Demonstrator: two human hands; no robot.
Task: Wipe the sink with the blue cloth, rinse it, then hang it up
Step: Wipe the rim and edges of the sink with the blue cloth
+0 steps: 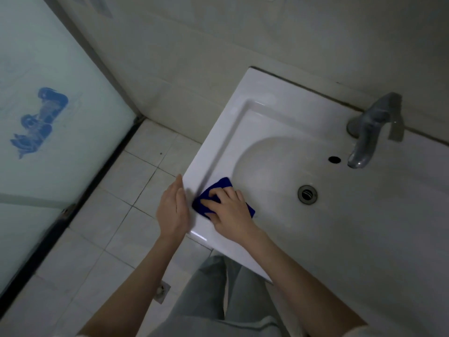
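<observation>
Your right hand (230, 210) has its grip curled onto the cloth (215, 192) at the sink's (243, 98) left rim. Your left hand (173, 210) lies straight-fingered at the edge. Wipe too far outward and the cloth could slip onto the floor (136, 181).

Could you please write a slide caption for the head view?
Right hand holds the blue cloth on the sink at its left rim; left hand open at the edge.

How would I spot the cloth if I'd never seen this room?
Find the white sink. At its left front corner, the right hand grips a folded cloth on the rim. It is the only dark blue thing on it.
</observation>
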